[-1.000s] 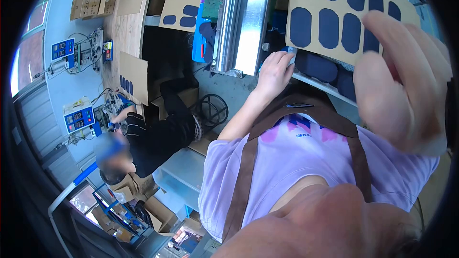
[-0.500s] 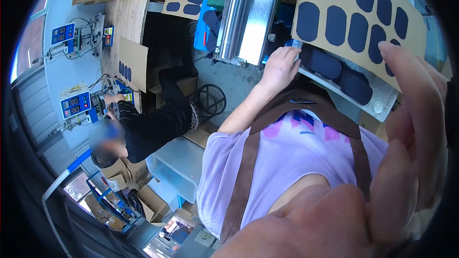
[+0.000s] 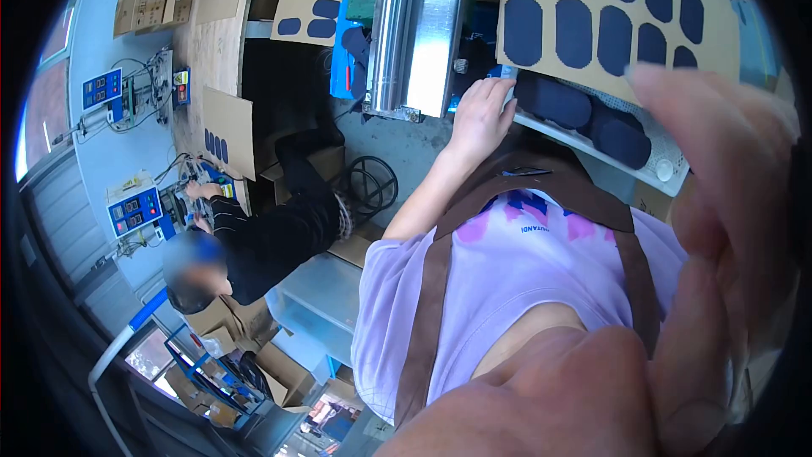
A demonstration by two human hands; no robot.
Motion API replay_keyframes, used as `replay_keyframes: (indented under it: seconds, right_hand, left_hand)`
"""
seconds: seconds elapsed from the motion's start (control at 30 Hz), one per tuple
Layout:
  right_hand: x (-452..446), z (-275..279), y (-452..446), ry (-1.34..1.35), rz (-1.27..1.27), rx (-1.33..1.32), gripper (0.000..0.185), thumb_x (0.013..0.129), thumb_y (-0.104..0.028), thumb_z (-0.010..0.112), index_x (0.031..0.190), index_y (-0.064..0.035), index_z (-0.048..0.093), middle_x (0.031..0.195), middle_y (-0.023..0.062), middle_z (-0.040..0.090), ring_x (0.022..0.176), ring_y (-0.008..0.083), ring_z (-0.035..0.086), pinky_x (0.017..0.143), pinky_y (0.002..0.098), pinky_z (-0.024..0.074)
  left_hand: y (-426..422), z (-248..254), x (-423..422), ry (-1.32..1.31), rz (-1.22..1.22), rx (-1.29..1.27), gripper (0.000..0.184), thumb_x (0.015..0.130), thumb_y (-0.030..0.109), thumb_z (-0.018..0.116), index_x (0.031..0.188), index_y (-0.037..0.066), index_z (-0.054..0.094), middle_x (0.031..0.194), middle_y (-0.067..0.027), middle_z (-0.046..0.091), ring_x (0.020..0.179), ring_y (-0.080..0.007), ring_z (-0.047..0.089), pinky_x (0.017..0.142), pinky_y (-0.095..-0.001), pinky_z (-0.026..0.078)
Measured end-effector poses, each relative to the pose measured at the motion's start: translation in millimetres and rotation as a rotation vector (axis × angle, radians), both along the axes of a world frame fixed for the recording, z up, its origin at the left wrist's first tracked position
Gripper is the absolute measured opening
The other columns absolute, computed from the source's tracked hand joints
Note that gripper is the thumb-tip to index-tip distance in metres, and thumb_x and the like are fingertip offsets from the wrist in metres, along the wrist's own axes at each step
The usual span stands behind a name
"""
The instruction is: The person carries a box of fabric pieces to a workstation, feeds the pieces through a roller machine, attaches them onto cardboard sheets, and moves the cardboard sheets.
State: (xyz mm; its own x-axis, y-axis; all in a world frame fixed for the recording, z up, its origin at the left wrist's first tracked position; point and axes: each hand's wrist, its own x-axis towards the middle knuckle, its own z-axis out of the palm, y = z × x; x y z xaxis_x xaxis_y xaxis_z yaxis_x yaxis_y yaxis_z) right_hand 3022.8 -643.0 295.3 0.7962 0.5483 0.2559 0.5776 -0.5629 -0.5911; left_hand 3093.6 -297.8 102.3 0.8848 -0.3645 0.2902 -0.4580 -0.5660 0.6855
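My left hand (image 3: 482, 118) is at the near left corner of a white perforated plastic basket (image 3: 626, 165), its fingers curled over the rim. Dark rounded fabric patches (image 3: 554, 101) lie inside the basket. Across its far side rests a brown cardboard sheet (image 3: 545, 72) with rows of dark oval patches (image 3: 575, 32) with zigzag edges. My right hand (image 3: 727, 178) is raised very close to the camera at the right, large and blurred. Its fingers are apart, with nothing visible between them, and it covers part of the sheet and basket.
A shiny metal roller machine (image 3: 419, 34) stands ahead, left of the basket. At the left, a co-worker in black (image 3: 275, 241) bends toward a bench with control boxes (image 3: 135, 210). A clear plastic bin (image 3: 321, 288) and cardboard boxes (image 3: 283, 368) sit at lower left.
The view has shifted slightly, moving the basket and sheet up and left in the picture. My raised right hand has moved a little to the left. My left hand stays at the basket's corner.
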Motion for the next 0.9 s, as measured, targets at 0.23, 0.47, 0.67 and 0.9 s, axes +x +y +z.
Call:
replay_keyframes:
  seconds: [0.23,0.47,0.67,0.9]
  right_hand:
    - [15,-4,-24,0.005,-0.089,-0.020,0.030,0.073,0.005,0.059,0.102,-0.0003,0.065,0.101,0.0145,0.068,0.066,0.0235,0.060,0.059,0.0322,0.0483]
    - [-12,2,-5,0.118,0.010,0.016,0.030,0.073,0.006,0.059,0.102,-0.0013,0.065,0.102,0.0140,0.068,0.068,0.0241,0.061,0.060,0.0322,0.0494]
    - [12,1,-11,0.159,0.049,0.053,0.031,0.074,0.007,0.060,0.103,-0.0020,0.065,0.103,0.0136,0.068,0.069,0.0247,0.063,0.061,0.0322,0.0503]
    - [92,1,-4,0.175,0.033,0.241,0.031,0.074,0.008,0.061,0.103,-0.0030,0.064,0.104,0.0131,0.068,0.070,0.0253,0.064,0.061,0.0322,0.0513]
  left_hand:
    - [-1,-8,9,-0.033,0.018,0.106,0.031,0.077,0.001,0.069,0.107,-0.001,0.061,0.099,-0.0154,0.063,0.089,-0.0331,0.060,0.079,-0.0410,0.049]
    - [-9,7,19,-0.049,-0.020,0.094,0.034,0.076,0.000,0.069,0.108,-0.002,0.060,0.099,-0.0155,0.062,0.089,-0.0328,0.060,0.079,-0.0407,0.049]
    - [-6,-8,25,-0.029,-0.038,0.062,0.034,0.075,0.000,0.069,0.108,-0.001,0.060,0.098,-0.0150,0.062,0.090,-0.0322,0.060,0.080,-0.0403,0.050]
    - [-2,-10,31,0.015,0.012,0.109,0.034,0.075,0.001,0.068,0.108,0.000,0.060,0.098,-0.0156,0.062,0.092,-0.0331,0.061,0.082,-0.0412,0.049]
